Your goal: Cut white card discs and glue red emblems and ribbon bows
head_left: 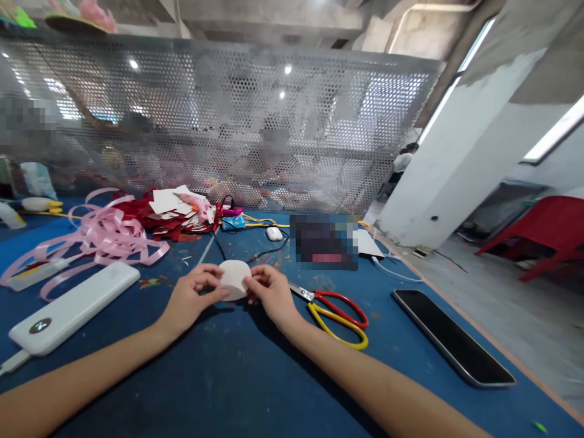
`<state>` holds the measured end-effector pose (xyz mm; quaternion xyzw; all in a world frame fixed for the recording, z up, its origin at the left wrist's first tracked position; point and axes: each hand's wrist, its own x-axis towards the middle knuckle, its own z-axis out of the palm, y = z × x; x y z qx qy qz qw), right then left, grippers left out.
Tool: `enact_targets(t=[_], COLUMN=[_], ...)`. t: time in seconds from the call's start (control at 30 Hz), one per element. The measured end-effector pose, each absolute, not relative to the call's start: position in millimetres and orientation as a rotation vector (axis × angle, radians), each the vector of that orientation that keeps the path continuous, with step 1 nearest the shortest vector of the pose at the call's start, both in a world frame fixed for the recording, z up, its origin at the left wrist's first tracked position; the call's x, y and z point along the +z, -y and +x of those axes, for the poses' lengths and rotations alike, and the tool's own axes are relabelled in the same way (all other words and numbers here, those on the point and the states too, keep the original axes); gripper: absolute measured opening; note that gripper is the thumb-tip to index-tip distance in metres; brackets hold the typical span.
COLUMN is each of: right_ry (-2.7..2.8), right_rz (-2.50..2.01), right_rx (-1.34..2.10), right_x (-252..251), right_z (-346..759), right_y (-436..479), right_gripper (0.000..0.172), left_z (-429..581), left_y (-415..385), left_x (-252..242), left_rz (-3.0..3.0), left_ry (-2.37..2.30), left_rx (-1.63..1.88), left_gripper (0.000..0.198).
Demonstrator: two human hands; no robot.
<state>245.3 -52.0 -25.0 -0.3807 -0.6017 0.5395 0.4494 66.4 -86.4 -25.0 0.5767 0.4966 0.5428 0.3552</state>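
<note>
1. I am holding a small white paper piece [233,278] at the centre of the frame, just above the blue worktop [237,377].
2. My left hand [194,295] is pinching the piece's left edge, thumb reaching across its lower face.
3. My right hand [269,292] is closing on the right edge, fingertips touching the paper.
4. The piece is looking light, thin and easily creased; I am judging that the edges are the safest place to hold it, with gentle pressure so the curve is not crushed.
5. Red-and-yellow scissors [335,311] are lying just right of my right hand, blades pointing towards it.
6. A dark phone [451,336] is resting at the lower right, well apart.
7. A white power bank [75,307] is sitting at the lower left.
8. Pink ribbon [98,234] is looping at the middle left, beside red and white paper scraps [171,213].
9. A perforated metal screen [219,121] is standing across the upper frame.
</note>
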Motion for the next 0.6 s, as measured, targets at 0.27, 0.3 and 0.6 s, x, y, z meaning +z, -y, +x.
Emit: enact_targets(t=[0.27, 0.3, 0.6], right_ry=[1.396, 1.414, 1.447], right_rz=[-0.845, -0.854, -0.904], right_rx=[1.613, 1.603, 1.542], right_x=[-17.2, -17.1, -20.2], right_z=[238.6, 238.5, 237.5], right_y=[65.5, 65.1, 61.7], right_gripper=[0.029, 0.029, 0.029], left_z=[66.7, 66.7, 70.5], left_y=[83.2, 83.7, 83.2], left_x=[-25.3, -24.1, -24.5], left_rz=[1.173, 1.168, 1.043], left_ry=[-1.184, -1.181, -1.066], left_rx=[1.386, 1.383, 1.34], left_gripper=[0.057, 0.055, 0.03])
